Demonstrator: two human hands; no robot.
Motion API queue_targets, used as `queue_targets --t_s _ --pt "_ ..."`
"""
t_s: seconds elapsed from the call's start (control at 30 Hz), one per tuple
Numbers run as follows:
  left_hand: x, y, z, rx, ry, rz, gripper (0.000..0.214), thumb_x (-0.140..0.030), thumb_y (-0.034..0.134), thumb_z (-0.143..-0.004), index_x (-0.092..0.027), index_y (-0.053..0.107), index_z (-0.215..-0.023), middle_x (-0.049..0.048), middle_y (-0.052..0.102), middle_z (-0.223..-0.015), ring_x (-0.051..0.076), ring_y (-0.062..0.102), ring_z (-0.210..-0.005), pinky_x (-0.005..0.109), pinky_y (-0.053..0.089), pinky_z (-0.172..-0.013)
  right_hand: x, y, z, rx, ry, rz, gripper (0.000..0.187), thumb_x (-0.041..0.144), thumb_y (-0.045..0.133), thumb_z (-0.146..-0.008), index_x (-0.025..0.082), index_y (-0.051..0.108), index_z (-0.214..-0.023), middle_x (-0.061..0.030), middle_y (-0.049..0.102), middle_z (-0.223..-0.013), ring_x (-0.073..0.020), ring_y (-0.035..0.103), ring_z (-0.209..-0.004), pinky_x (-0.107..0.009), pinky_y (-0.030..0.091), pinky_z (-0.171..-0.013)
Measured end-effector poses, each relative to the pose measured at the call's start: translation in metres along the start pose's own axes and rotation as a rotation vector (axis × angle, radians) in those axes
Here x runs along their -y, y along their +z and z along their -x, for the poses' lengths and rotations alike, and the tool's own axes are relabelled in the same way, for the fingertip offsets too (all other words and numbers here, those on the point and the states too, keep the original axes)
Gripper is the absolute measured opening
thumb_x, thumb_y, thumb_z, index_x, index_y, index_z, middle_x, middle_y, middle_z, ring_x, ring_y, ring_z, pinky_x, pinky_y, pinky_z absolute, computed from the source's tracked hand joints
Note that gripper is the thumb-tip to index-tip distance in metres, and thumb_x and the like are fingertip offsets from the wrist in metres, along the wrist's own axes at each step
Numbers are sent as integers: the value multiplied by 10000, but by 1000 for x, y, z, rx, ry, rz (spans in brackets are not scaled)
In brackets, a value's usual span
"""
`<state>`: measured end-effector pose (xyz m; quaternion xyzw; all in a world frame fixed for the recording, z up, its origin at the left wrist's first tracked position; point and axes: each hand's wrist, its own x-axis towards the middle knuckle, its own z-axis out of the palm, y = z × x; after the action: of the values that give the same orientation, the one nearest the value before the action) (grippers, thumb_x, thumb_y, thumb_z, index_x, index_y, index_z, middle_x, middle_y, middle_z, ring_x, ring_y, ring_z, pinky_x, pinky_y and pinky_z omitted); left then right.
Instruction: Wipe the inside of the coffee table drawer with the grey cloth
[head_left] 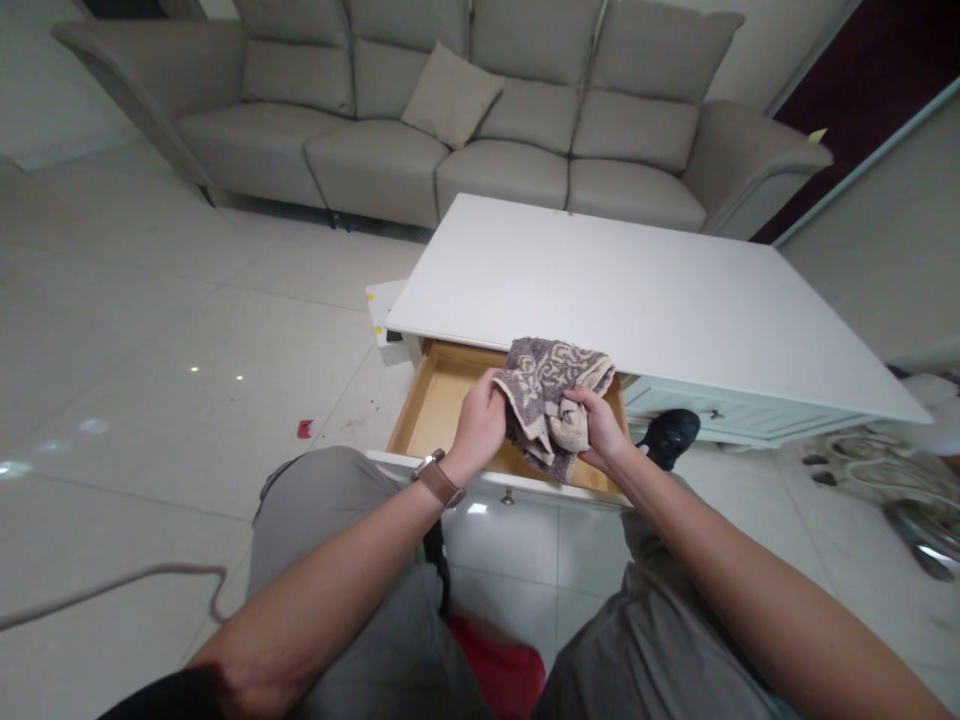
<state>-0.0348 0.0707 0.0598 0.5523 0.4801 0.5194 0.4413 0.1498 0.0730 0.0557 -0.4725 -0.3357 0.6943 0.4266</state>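
A patterned purple-grey and cream towel (551,385) hangs bunched between my two hands, over the pulled-out wooden drawer (442,385). My left hand (480,420) pinches its left edge, with a watch on that wrist. On the other side, my right hand (600,425) grips a cream fold of it between thumb and fingers. The towel covers part of the drawer's inside and overlaps the near edge of the white coffee table (637,290). Bare wood shows in the drawer's left part.
Behind the table stands a grey sofa (502,185) with a beige cushion (454,95). A white box (386,300) sits at the table's left end. On the floor lie a red scrap (304,429) and a hose (150,570). My black shoe (670,437) is beside the drawer.
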Motion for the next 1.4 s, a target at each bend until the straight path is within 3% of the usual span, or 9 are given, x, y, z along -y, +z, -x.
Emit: queue_targets --t_s 0.17,0.27,0.5,0.67,0.9,1.03,1.13,1.27,1.4 --pt "2 -10 -18 -230 -89 302 196 -343 591 -868 -187 684 -942 43 737 -971 180 665 -923 315 517 -891 -8 -9 -11 -206 -144 136 236 410 677 -654 230 682 -806 -30 747 -799 -264 708 -863 -372 566 -814" --pt "0 -13 -20 -253 -56 330 213 -367 609 -862 -198 684 -968 43 735 -1011 175 665 -958 314 514 -913 -11 -8 -13 -283 -245 277 260 350 708 -633 215 705 -855 -24 760 -877 -281 680 -936 -394 527 -899" --pt "-11 8 8 37 -72 223 334 -392 514 -966 -226 664 -1215 64 706 -1199 211 647 -1119 342 492 -1007 -15 13 1 -38 -300 397 320 307 729 -684 214 720 -990 -42 760 -1029 -280 668 -1023 -441 496 -998" --pt "-7 16 16 83 -62 267 404 -427 502 -983 -241 643 -1312 68 646 -1365 234 547 -1321 378 383 -1158 -12 11 1 -55 -285 414 311 286 763 -655 210 713 -953 -49 754 -983 -279 671 -1013 -467 494 -1009" --pt "-14 15 18 221 -137 426 711 -425 641 -891 -293 374 -1536 89 511 -1527 246 461 -1421 399 425 -1132 -6 10 8 196 -284 364 612 253 912 -507 208 695 -1077 -59 742 -1072 -291 661 -1092 -459 480 -1038" --pt "-14 8 9 252 -161 451 596 -379 631 -896 -301 403 -1441 117 557 -1471 239 554 -1330 416 489 -1050 -11 6 2 -65 -263 202 468 262 814 -594 215 687 -1042 -40 754 -1046 -271 680 -1026 -429 509 -980" --pt "-9 -3 -5 56 -87 283 466 -231 677 -811 -238 505 -1244 125 615 -1365 234 563 -1305 426 441 -1090 -8 4 -2 -208 -252 93 418 214 751 -548 217 682 -961 -13 762 -946 -266 692 -945 -406 539 -916" --pt "-6 -13 -13 -157 -151 97 521 -214 774 -693 -201 556 -1166 137 601 -1356 258 523 -1328 437 382 -1127 4 2 3 -146 -181 -34 388 216 689 -505 237 663 -892 -14 763 -883 -301 709 -925 -442 579 -850" --pt "-7 -11 -6 4 -427 334 455 -348 794 -692 -153 646 -1076 132 720 -1115 264 670 -1041 428 491 -962 12 0 8 -62 -88 -72 383 263 691 -516 241 668 -897 -28 762 -834 -330 722 -930 -476 590 -839"
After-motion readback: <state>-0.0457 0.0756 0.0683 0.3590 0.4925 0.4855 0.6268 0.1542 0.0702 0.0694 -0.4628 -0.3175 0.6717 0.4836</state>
